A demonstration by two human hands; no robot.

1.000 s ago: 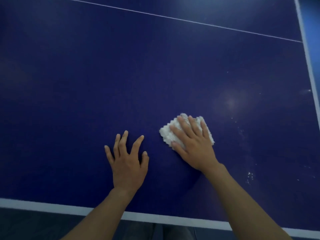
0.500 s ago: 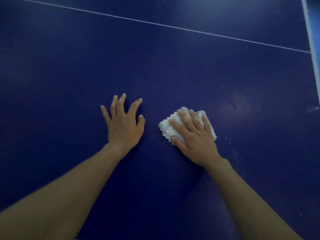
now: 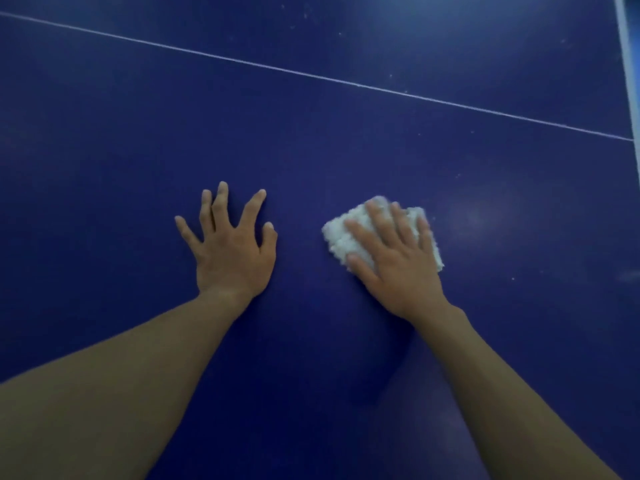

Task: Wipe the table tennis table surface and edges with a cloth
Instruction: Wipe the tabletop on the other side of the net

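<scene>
Nearest the camera, two bare forearms reach over the dark blue bench. The left forearm comes in from the lower left, the right forearm from the lower right. A soft shadow lies on the surface between them, close under the right wrist.

Farther out, the left hand rests palm down on the bare surface, wide open. Its fingers are straight and spread, the thumb is out to the right, and it holds nothing. Just to its right, with a strip of blue between them, the right hand lies flat on the cloth. Its fingers are straight and a little apart, pressing on top of the cloth rather than curling round it.

The cloth is white, nubbly and folded to a small pad — it lies flat on the bench under the palm and fingers. It shows past the thumb on the left, beyond the fingertips, and along the little-finger side on the right.

To the right of the cloth a pale patch of glare sits on the blue, with a few small white specks near it.

Beyond both hands a thin white line crosses the bench, slanting down from left to right. At the far right a broad white stripe runs along the bench edge — the thin line meets it there.
</scene>
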